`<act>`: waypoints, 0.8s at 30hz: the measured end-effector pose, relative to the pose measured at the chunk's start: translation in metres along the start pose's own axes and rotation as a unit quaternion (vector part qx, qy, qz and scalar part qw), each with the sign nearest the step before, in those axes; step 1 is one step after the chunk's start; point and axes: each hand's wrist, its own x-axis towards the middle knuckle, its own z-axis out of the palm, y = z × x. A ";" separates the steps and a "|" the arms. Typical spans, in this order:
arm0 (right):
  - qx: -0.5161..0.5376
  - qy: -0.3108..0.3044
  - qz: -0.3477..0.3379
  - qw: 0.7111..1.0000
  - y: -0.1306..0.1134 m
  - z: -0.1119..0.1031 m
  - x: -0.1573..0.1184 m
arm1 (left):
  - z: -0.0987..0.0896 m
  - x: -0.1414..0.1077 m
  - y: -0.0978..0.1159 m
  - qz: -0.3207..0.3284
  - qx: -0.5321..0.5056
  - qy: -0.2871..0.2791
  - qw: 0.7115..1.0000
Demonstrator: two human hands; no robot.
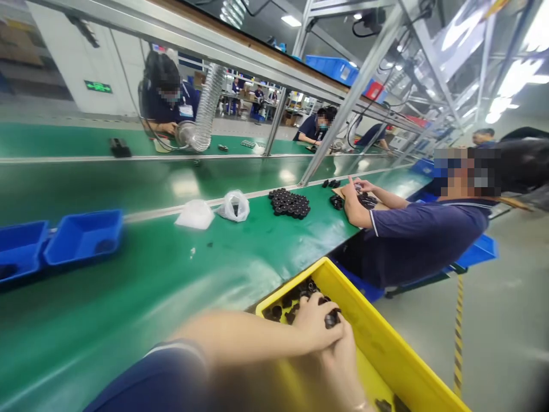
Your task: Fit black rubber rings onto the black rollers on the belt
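Both of my hands are together inside the yellow bin [377, 337]. My left hand [316, 321] reaches in from the left, its fingers curled over black plastic parts [331, 318]. Just beneath and beside it, my right hand [343, 357] is cupped against the same parts, most of its fingers hidden. More loose black parts [277, 312] lie in the bin's far end, around my left hand. A few others show near the bottom of the frame. The exact kind of part is too small and covered to make out.
Along the green bench [163, 274] stand blue trays [86, 234] at left, two white plastic bags [195, 214] and a cluster of black round parts [289, 203]. A co-worker [420, 240] sits at right, handling parts. Metal posts [338, 126] rise behind.
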 end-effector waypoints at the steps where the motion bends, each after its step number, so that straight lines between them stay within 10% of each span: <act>1: -0.012 -0.004 -0.027 1.000 -0.006 0.002 -0.003 | -0.003 0.000 0.004 0.015 -0.007 0.008 1.000; 5: -0.018 -0.003 -0.134 0.991 -0.032 0.032 -0.023 | -0.032 0.000 0.025 0.080 -0.027 0.043 0.995; 10: -0.019 -0.067 -0.184 0.980 -0.021 0.125 -0.073 | -0.128 -0.029 0.029 0.201 0.001 0.165 0.966; 16: -0.073 -0.236 -0.043 0.968 0.099 0.239 -0.146 | -0.243 -0.142 -0.041 0.006 0.122 0.308 0.944; 24: -0.141 -0.440 0.039 0.886 0.229 0.309 -0.192 | -0.308 -0.245 -0.130 -0.119 0.241 0.424 0.865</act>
